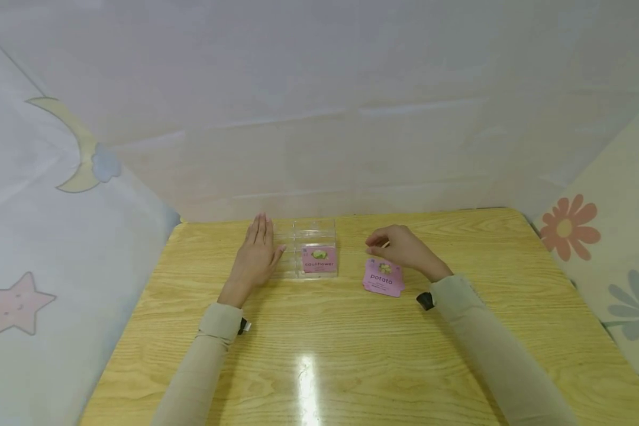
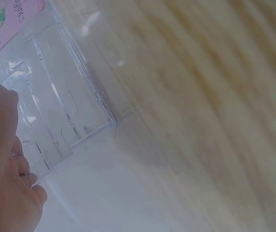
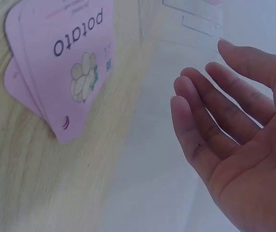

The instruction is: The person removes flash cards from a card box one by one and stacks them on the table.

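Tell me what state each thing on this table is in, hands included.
Left hand: fingers straight, at the clear organizer's left side.
Right hand: fingers loosely bent, holding nothing, near the card stack.
Clear organizer: partly filled.
Cauliflower card: in the organizer's near right compartment, printed face showing.
Card stack: on the table, edges uneven.
Potato card: face up, topping the stack.

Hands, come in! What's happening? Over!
Left hand at clear plastic divided box. Right hand empty, near pink potato card stack. Pink cauliflower card in box. Nothing visibly blocking.
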A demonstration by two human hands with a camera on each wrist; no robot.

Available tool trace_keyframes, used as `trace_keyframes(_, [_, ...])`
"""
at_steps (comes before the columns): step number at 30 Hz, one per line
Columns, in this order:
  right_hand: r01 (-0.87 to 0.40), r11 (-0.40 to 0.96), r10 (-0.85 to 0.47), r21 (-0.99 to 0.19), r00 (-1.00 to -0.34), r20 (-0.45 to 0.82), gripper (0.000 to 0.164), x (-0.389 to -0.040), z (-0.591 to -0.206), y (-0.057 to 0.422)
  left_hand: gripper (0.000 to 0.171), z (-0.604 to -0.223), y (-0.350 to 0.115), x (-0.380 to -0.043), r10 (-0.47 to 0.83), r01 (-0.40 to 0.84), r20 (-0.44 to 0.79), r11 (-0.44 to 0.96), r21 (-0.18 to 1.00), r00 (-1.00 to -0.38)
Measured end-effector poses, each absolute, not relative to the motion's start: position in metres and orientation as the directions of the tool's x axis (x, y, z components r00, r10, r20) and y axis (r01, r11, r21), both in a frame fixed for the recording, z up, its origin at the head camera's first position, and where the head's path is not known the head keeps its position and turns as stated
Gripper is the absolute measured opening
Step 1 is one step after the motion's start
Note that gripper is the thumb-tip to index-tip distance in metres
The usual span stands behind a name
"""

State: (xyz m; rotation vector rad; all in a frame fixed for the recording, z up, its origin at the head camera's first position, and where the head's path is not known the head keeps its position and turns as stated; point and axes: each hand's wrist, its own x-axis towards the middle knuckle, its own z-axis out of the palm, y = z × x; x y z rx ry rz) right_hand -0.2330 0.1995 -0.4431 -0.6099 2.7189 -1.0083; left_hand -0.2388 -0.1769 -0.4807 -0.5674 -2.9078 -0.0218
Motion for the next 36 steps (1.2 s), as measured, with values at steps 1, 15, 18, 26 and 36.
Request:
trace_keyframes(1, [-0.317,0.682,-0.438,-0.659,-0.899,-0.021,0.027,-0.232,-0.442,0.198,0.078,-0.481,-0.177,-0.239,0.369,0.372,0.178,0.928,-0.019,-0.912])
trace_keyframes(15, [-0.347,0.660,-0.479,-0.667,-0.877,-0.018,0.028,-0.228,-0.441,0.188,0.078,-0.476,-0.173,-0.240,0.364,0.360,0.152,0.931,-0.056,-0.919])
trace_keyframes(18, [-0.352,0.653,-0.488,-0.671,-0.873,-0.016,0.028,-0.228,-0.441,0.186,0.078,-0.474,-0.173,-0.239,0.363,0.361,0.144,0.932,-0.040,-0.921])
trace_keyframes(26, [-0.376,0.639,-0.501,-0.672,-0.865,0.008,0.027,-0.227,-0.439,0.178,0.078,-0.474,-0.174,-0.241,0.366,0.365,0.143,0.930,-0.034,-0.919])
trace_keyframes(36, [-0.452,0.642,-0.499,-0.620,-0.859,0.109,0.041,-0.220,-0.439,0.160,0.081,-0.478,-0.174,-0.242,0.373,0.370,0.124,0.928,-0.050,-0.919])
